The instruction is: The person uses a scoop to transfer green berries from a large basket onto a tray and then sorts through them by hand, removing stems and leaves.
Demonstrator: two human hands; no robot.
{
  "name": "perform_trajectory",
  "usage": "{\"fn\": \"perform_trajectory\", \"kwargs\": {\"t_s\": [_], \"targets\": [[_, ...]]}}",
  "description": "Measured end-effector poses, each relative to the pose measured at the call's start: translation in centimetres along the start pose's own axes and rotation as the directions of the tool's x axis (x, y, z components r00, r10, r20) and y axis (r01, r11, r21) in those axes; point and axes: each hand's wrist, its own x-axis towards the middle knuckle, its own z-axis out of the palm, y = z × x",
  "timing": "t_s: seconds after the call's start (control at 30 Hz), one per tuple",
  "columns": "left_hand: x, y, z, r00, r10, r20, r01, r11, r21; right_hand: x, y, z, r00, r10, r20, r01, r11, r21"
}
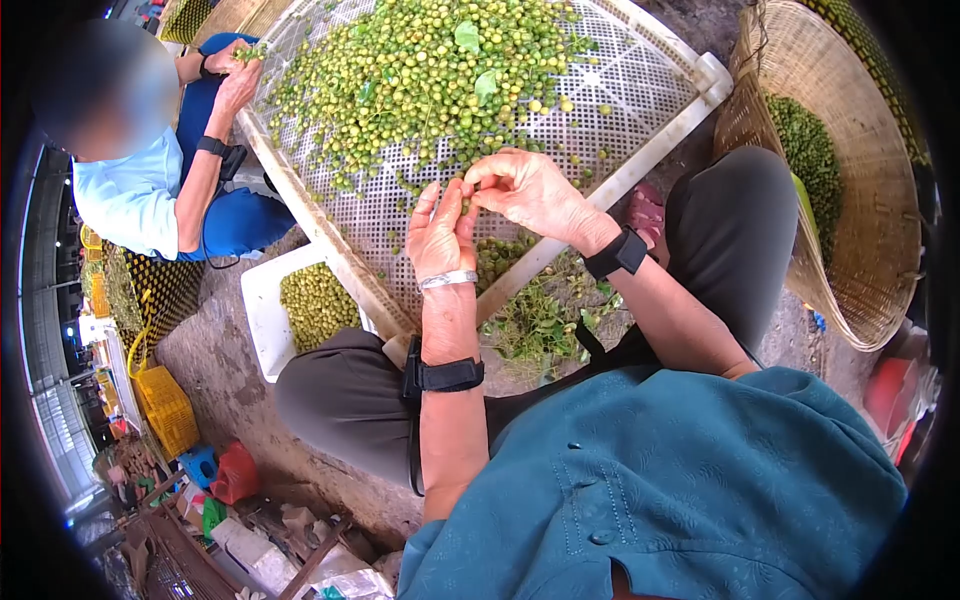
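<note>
Over the near corner of a white perforated plastic tray (640, 165), my two hands meet fingertip to fingertip. My left hand (441, 243), palm up with a silver bracelet at the wrist, has its fingers closed around small green berries (466, 204). My right hand (535, 195) pinches with thumb and forefinger at the same spot; what lies between those fingertips is too small to make out. Beyond them a large heap of round green-yellow berries (430, 75) with a few leaves covers the tray. Some loose berries are scattered toward its edges.
A white container (262, 315) of berries stands by my left knee. Stripped stems and leaves (545, 320) lie below the tray. At right is a woven basket (860, 150) holding green berries. Across the tray's left side, another person's hands (238, 75) hold a sprig. A yellow crate (165, 410) stands farther left.
</note>
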Motion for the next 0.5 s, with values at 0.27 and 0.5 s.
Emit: {"fn": "perform_trajectory", "kwargs": {"t_s": [0.27, 0.5], "targets": [[0.4, -0.8, 0.0, 0.978, 0.207, 0.04, -0.206, 0.978, -0.034, -0.2, -0.6, 0.2, 0.993, 0.011, 0.118, -0.044, 0.96, 0.277], [0.8, 2.0, -0.3, 0.972, 0.222, 0.08, -0.218, 0.975, -0.052, -0.4, -1.8, -0.4, 1.0, -0.025, -0.012, 0.023, 0.987, -0.16]]}}
